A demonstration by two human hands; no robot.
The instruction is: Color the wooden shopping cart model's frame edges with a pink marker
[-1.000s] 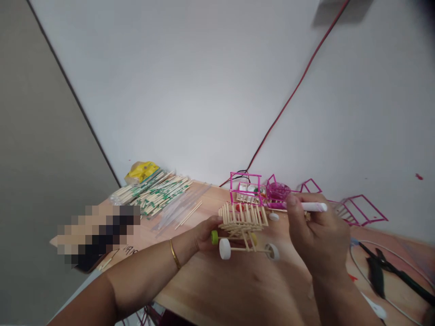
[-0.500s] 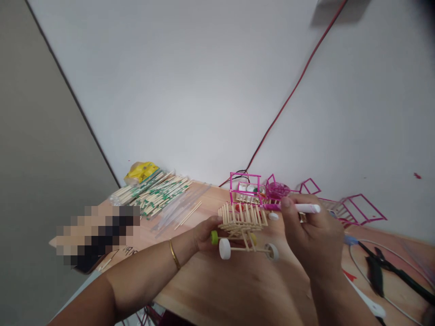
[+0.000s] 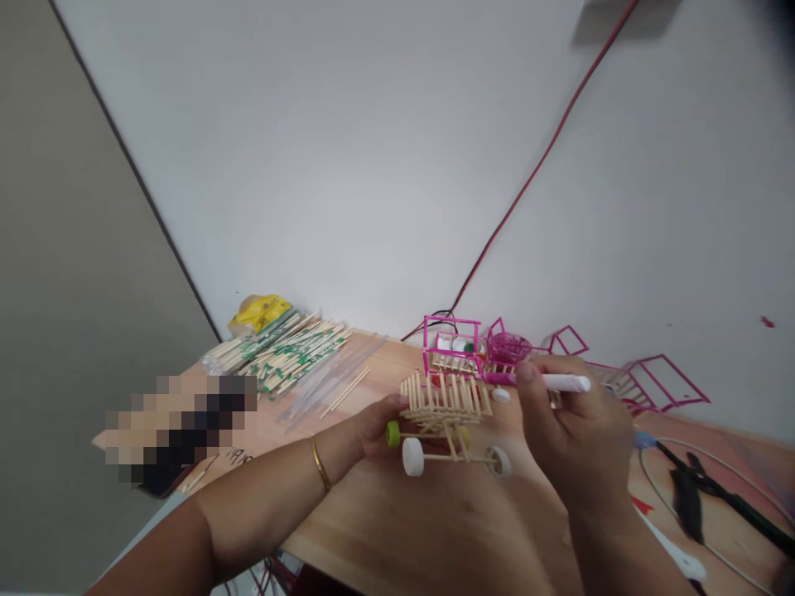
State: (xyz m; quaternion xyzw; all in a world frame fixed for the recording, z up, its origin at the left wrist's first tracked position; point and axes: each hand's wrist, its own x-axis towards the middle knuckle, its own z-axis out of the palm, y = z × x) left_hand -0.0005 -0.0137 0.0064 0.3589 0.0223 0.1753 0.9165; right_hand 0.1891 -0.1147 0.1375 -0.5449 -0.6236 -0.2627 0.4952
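My left hand [image 3: 378, 428] grips a small wooden-stick cart [image 3: 445, 397] by its left side, partly hidden behind it. The cart has a slatted body of pale sticks and bottle-cap wheels: a white cap wheel [image 3: 412, 457] nearest me and a yellow-green cap wheel [image 3: 393, 434] behind it. My right hand [image 3: 571, 426] is closed around a marker pen [image 3: 562, 382] with a white barrel and a magenta front end. The pen's magenta end points left, close to the cart's upper right edge; whether it touches the sticks I cannot tell.
Pink stick frames [image 3: 452, 321] stand along the wall behind the cart. Packets of bamboo sticks [image 3: 298, 356] and a yellow bag [image 3: 259, 313] lie at the back left. A white cap [image 3: 500, 396] sits behind the cart. Black-handled pliers [image 3: 686, 501] and cables are at the right.
Almost nothing differs. Both hands, the cart and the pen keep the same arrangement; the whole view has shifted very slightly.
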